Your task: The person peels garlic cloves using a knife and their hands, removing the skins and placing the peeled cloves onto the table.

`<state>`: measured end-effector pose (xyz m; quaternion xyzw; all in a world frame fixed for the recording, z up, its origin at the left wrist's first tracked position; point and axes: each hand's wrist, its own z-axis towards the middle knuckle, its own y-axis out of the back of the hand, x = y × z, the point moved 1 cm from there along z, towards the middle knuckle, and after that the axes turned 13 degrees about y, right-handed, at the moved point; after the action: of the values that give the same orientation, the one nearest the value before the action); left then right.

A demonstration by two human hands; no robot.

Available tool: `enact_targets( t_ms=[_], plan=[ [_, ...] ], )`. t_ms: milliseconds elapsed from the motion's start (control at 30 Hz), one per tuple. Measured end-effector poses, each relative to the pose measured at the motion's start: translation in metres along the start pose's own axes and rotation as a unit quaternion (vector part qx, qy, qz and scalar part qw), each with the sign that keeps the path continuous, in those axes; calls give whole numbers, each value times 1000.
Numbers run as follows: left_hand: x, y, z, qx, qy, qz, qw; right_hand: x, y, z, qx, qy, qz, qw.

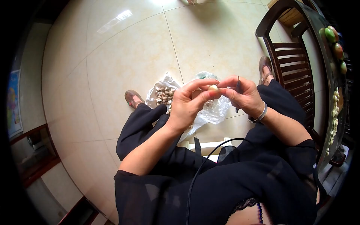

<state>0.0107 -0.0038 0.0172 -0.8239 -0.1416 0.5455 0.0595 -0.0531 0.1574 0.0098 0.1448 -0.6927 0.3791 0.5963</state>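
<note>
My left hand (192,98) pinches a pale, cream-coloured piece (213,87) between thumb and fingertips; it looks like a peeled garlic clove. Thumb and index finger of my right hand (242,93) meet at the clove's right side. Held in that same hand is a small dark knife (238,92), pointing away from the clove, its handle partly hidden by the fingers. Beneath both hands, on the floor, a white plastic bag (167,80) holds many brownish-white unpeeled pieces (164,95). A clear plastic bag (219,112) lies beside it, partly covered by my hands.
A dark slatted wooden chair (292,67) stands to the right, beside a dark table edge bearing several green and reddish fruits (337,50) and a row of pale pieces (335,116). A light box (210,146) sits between my legs. A black cable (202,161) crosses my lap.
</note>
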Motion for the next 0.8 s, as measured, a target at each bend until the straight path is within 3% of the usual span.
enact_targets(
  t_ms=[67, 100, 167, 267, 333, 467, 800],
  plan=[
    [2, 10, 2, 80, 150, -114, 979, 2, 0, 1, 11, 6, 20, 1000],
    [4, 10, 3, 93, 160, -145, 972, 5, 0, 1, 7, -13, 3, 1000],
    [7, 11, 5, 111, 165, -172, 965, 4, 0, 1, 3, -30, -12, 999],
    [8, 10, 5, 131, 173, -213, 953, 0, 1, -1, 2, 53, -103, 993],
    [8, 10, 5, 132, 176, -224, 950, 1, 1, -1, 34, 113, -250, 961],
    [8, 11, 4, 139, 180, -217, 949, 9, -4, 1, 93, 121, -363, 919],
    [3, 11, 3, 158, 173, -163, 958, 7, -3, 3, 103, 153, -449, 874]
  ],
)
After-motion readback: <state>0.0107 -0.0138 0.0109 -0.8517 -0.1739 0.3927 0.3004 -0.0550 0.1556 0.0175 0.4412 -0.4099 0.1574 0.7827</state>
